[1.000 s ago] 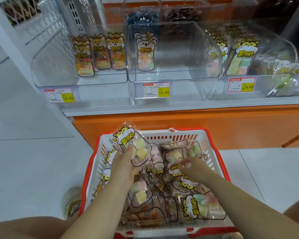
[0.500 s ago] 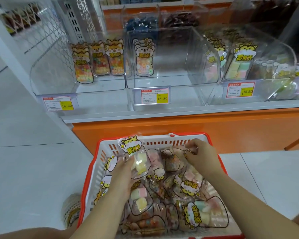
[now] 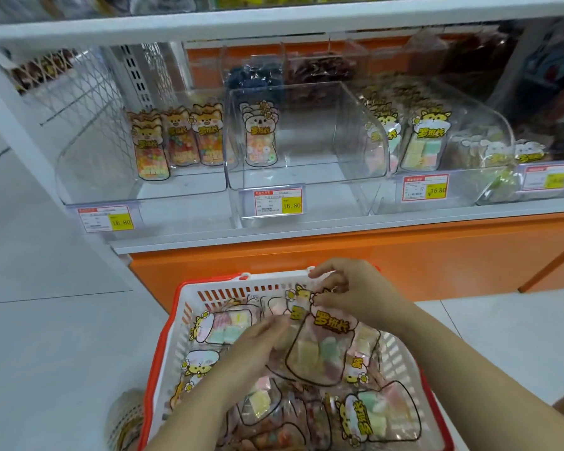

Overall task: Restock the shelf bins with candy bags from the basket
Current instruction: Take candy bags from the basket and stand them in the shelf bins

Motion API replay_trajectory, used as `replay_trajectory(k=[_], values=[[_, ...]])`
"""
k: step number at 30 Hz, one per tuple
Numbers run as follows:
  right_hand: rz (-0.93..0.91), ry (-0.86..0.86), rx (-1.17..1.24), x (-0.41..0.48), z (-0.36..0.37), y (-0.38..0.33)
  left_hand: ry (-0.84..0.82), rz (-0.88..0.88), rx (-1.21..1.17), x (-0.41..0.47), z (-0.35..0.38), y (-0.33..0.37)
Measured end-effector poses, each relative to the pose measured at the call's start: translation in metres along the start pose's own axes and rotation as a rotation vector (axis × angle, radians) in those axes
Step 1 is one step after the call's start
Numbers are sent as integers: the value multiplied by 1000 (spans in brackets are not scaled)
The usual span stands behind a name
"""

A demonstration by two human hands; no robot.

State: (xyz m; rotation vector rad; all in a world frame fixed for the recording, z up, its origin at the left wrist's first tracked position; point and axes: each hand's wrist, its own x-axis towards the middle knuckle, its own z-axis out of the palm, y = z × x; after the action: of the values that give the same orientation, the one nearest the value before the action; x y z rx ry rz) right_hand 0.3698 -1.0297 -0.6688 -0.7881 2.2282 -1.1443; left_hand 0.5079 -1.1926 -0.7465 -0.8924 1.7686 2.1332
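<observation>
1. Picking is the step in hand: a clear candy bag of pastel cubes with a yellow cartoon header (image 3: 319, 349) is being lifted from the white plastic basket with the red rim (image 3: 222, 292), which is heaped with similar bags.
2. The right hand (image 3: 358, 297) is closed in a pinch on that bag's header, over the far end of the basket. The bag hangs below and to the left of the grip, its lower end touching the pile.
3. The left hand (image 3: 258, 346) is laid against the bag's left edge. It is blurred, so whether its grip is closed on the film or only resting there cannot be told.
4. Beyond the basket stand the clear plastic shelf bins. The middle bin (image 3: 323, 125) is seen with only ring-candy bags by its left wall, and the right bin (image 3: 482, 125) with matching pastel-cube bags stood upright.
5. Next, by this reading, the bag is to be raised clear of the rim, carried over the orange shelf base (image 3: 339, 255) and stood header-up in the right bin. A firm pinch is called for, since the slick film is likely to slip.
</observation>
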Motion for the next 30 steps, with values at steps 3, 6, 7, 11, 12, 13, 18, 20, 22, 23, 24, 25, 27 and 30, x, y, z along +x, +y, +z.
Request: replay_trajectory(k=[3, 6, 7, 11, 12, 13, 18, 20, 22, 23, 24, 25, 27, 30], values=[[-5, 23, 27, 1, 6, 0, -125, 60, 170, -16, 17, 10], [-33, 65, -4, 3, 9, 0, -55, 172, 296, -28, 26, 19], [-44, 108, 6, 3, 8, 0, -32, 205, 304, -27, 26, 19], [13, 342, 78, 1, -15, -1, 52, 281, 216, -30, 33, 38], [73, 330, 155, -1, -23, -3, 74, 317, 193, -30, 36, 45], [135, 271, 255, -2, -33, -4, 93, 359, 164, -30, 39, 52], [125, -109, 436, -16, -65, -22, 110, 551, 146, -27, 66, 99], [49, -51, 457, -16, -82, -30, 122, 627, 167, -27, 80, 122], [-13, 3, 462, -16, -105, -39, 113, 670, 225, -23, 94, 147], [-41, 29, 429, -16, -119, -43, 116, 697, 259, -20, 100, 160], [-83, 50, 383, -18, -133, -47, 123, 730, 294, -16, 107, 173], [-123, 70, 339, -20, -147, -50, 126, 759, 334, -13, 114, 187], [-181, 130, 275, -22, -174, -55, 108, 811, 390, -3, 130, 213], [-212, 283, 201, -12, -205, -50, 92, 868, 430, 16, 158, 247]])
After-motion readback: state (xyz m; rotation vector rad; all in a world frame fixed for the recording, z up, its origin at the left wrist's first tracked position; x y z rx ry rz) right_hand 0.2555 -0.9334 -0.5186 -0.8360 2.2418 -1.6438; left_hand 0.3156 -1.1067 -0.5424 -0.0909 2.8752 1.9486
